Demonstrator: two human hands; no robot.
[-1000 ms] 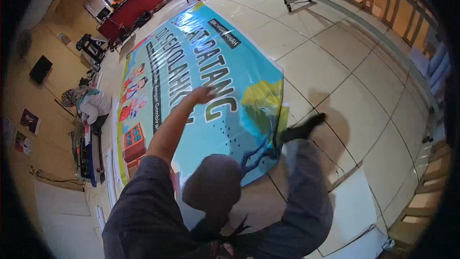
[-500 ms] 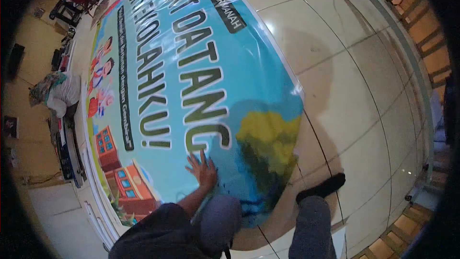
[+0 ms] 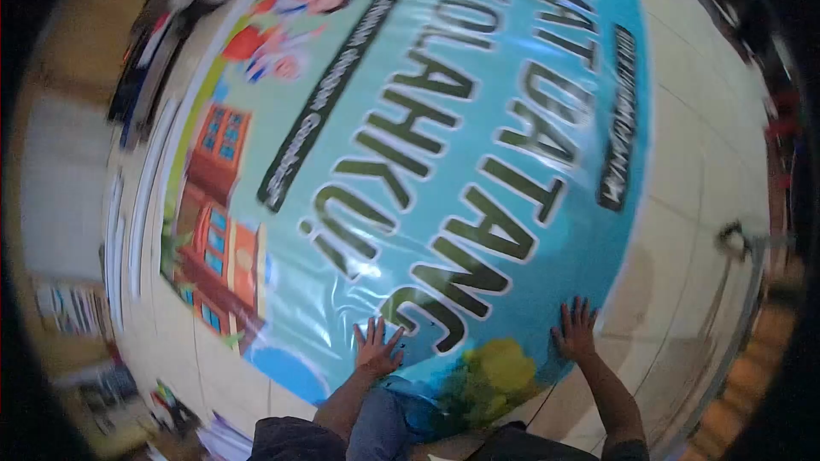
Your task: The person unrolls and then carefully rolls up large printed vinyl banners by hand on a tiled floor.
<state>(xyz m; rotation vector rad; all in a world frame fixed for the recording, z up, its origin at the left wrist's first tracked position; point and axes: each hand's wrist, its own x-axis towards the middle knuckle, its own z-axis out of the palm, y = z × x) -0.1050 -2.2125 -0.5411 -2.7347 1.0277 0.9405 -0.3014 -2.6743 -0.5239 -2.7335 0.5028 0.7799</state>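
Pressing down flat, both hands are spread open with fingers splayed: left hand and right hand sit well apart on the near edge of a big printed banner. The banner lies on the tiled floor, blurry stuff along its far side.

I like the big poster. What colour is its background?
The banner background is light blue with dark letters, seen in the head view.
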